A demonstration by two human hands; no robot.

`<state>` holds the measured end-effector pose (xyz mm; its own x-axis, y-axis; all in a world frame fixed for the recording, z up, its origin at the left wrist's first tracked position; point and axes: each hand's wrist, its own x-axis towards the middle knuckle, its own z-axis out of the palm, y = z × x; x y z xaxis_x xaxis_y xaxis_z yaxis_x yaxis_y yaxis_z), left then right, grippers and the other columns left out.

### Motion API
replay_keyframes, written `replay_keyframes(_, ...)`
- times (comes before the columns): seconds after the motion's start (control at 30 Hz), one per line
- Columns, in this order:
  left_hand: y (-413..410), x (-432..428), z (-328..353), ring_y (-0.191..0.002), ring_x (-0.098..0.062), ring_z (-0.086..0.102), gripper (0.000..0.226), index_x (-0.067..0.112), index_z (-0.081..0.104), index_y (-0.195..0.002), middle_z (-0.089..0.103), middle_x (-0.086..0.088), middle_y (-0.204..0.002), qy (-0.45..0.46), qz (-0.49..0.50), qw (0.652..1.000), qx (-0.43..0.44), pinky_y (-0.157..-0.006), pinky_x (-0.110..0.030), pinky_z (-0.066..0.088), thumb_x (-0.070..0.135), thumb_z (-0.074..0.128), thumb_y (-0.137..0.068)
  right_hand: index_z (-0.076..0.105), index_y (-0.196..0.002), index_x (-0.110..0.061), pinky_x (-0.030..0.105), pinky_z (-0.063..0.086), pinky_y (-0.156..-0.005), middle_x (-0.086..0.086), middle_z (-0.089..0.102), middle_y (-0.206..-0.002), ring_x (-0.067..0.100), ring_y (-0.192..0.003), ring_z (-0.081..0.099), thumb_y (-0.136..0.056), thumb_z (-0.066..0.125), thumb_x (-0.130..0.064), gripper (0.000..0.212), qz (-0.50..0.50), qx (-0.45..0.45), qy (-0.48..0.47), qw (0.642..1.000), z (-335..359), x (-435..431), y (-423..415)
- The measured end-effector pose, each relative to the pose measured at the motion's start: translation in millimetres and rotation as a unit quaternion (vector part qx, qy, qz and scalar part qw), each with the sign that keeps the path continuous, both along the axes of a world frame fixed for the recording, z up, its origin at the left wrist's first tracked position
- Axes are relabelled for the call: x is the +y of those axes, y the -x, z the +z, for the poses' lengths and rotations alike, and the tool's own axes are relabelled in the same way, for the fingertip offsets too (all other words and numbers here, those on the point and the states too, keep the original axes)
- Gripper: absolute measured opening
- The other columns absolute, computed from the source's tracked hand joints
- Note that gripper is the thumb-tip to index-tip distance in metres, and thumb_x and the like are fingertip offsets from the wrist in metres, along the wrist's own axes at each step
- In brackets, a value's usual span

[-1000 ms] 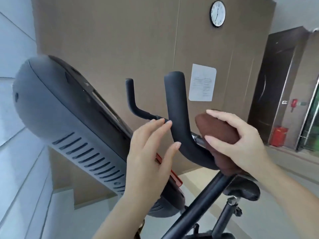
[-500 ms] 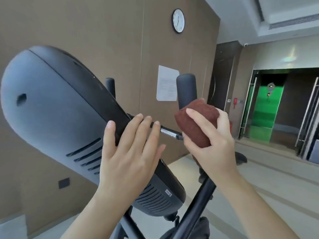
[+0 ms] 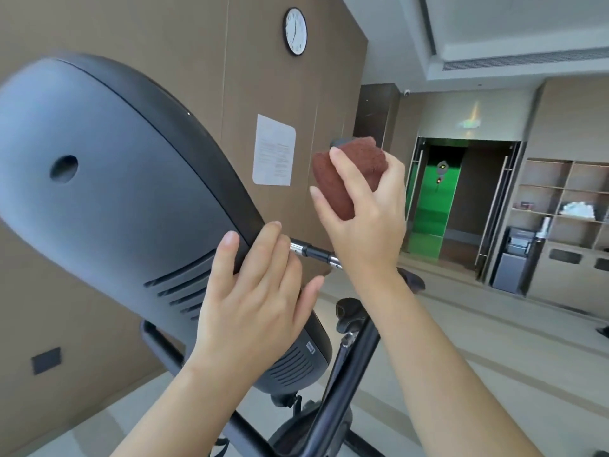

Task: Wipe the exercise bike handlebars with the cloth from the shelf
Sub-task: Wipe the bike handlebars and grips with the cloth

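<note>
My right hand [image 3: 365, 212] grips a brown cloth [image 3: 349, 173] wrapped round the upright end of the bike's black handlebar [image 3: 339, 142]; only the bar's tip shows above the cloth. My left hand [image 3: 253, 298] rests with straight fingers on the edge of the large grey console housing [image 3: 108, 179]. A metal and black crossbar [image 3: 316, 253] runs between the two hands. The other handlebar arm is hidden behind the console.
The bike's black frame tube [image 3: 339, 387] slopes down between my forearms, with a knob [image 3: 349, 313] beside it. A brown wall with a clock [image 3: 295, 31] and a paper notice [image 3: 274, 150] stands behind. Shelves [image 3: 563, 199] line the right side of the room.
The right hand has slid the cloth up the handlebar to its top end. The left hand has come down onto the console's edge. The view has swung right.
</note>
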<state>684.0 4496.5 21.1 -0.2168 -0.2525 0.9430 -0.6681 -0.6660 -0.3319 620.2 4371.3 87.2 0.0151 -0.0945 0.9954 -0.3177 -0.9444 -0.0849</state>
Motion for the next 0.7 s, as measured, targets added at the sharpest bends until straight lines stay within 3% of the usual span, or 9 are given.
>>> replay_keyframes(0.13,-1.5,-2.7,-1.2,-0.102,-0.02,0.064,0.04,0.008,0.063,-0.072,0.07,-0.007,-0.093,0.01,-0.012,1.0,-0.017,-0.098,-0.042,0.018,0.033,0.04,-0.093,0.062,-0.118,-0.023,0.037,0.05,-0.071,0.023,0.052,-0.122,0.035,-0.102,0.052,-0.081,0.064,-0.032,0.038,-0.071,0.044,0.073,0.994,-37.1,-14.4,8.8)
replay_keyframes(0.3,-2.0,1.2,-1.9,-0.103,-0.019,0.063,0.039,0.008,0.063,-0.074,0.07,-0.005,-0.093,0.006,-0.013,1.0,-0.017,-0.099,-0.04,0.016,0.031,0.039,-0.093,0.054,-0.12,-0.027,0.033,0.043,-0.085,0.017,0.041,-0.125,0.033,-0.108,0.046,-0.079,0.07,-0.024,0.044,-0.073,0.095,0.082,0.989,-92.3,-33.5,29.4)
replay_keyframes(0.37,-1.2,3.2,-1.5,-0.104,-0.018,0.062,0.04,0.008,0.063,-0.074,0.07,-0.005,-0.092,-0.003,-0.011,1.0,-0.012,-0.099,-0.04,0.016,0.031,0.037,-0.094,0.058,-0.117,-0.025,0.035,0.044,-0.087,0.02,0.046,-0.121,0.036,-0.105,0.05,-0.076,0.074,-0.02,0.044,-0.072,0.108,0.078,0.988,-105.4,-36.4,38.0)
replay_keyframes(0.43,-0.2,4.4,-0.6,-0.105,-0.018,0.062,0.041,0.008,0.063,-0.075,0.069,-0.005,-0.093,-0.007,-0.013,1.0,-0.006,-0.1,-0.039,0.016,0.031,0.035,-0.095,0.066,-0.112,-0.019,0.031,0.044,-0.09,0.023,0.052,-0.115,0.036,-0.102,0.053,-0.073,0.077,-0.017,0.04,-0.024,0.087,0.051,0.995,-105.8,-31.2,42.6)
replay_keyframes(0.53,-0.3,4.9,-0.5,-0.106,-0.019,0.061,0.041,0.007,0.063,-0.077,0.069,-0.006,-0.094,-0.008,-0.021,1.0,0.0,-0.101,-0.04,0.015,0.03,0.034,-0.095,0.062,-0.115,-0.016,0.015,0.037,-0.096,0.014,0.045,-0.117,0.017,-0.109,0.046,-0.075,0.074,-0.021,0.042,0.086,0.0,0.004,0.996,-81.0,-15.3,38.3)
replay_keyframes(0.6,-0.5,4.7,-0.5,-0.107,-0.019,0.061,0.041,0.007,0.063,-0.077,0.069,-0.006,-0.095,-0.009,-0.025,1.0,0.002,-0.101,-0.04,0.014,0.029,0.034,-0.095,0.061,-0.117,-0.016,0.012,0.035,-0.096,0.01,0.041,-0.119,0.01,-0.111,0.041,-0.078,0.071,-0.025,0.041,0.098,-0.05,0.019,0.994,-52.7,-7.2,27.1)
replay_keyframes(0.7,-0.5,3.3,-0.7,-0.108,-0.02,0.06,0.04,0.007,0.063,-0.077,0.069,-0.007,-0.096,-0.015,-0.029,0.999,0.007,-0.101,-0.04,0.013,0.029,0.035,-0.095,0.063,-0.117,-0.02,0.017,0.036,-0.088,0.017,0.047,-0.122,0.022,-0.11,0.048,-0.078,0.07,-0.03,0.041,0.053,-0.035,0.01,0.998,-19.0,0.3,7.4)
